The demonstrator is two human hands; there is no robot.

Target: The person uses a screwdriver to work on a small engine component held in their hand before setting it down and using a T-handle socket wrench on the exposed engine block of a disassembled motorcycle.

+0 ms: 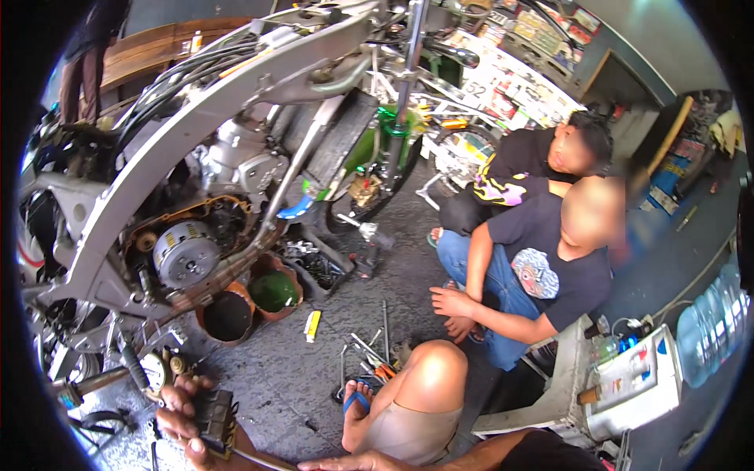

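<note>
Evidently, the left hand [180, 424] grips a black, boxy, hard-looking block [213, 418] at lower left, probably stiff and fairly light, best held by its sides; the right hand [355, 461], lower centre, is cropped, its grip unclear.

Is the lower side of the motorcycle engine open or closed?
Open: the round silver drum low on the engine is exposed.

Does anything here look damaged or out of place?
No clear damage shows. The engine looks odd, though: one side is uncovered, baring a round metal drum. Loose tools lie jumbled on the floor near a blue-strapped sandal, where someone might tread on them.
</note>
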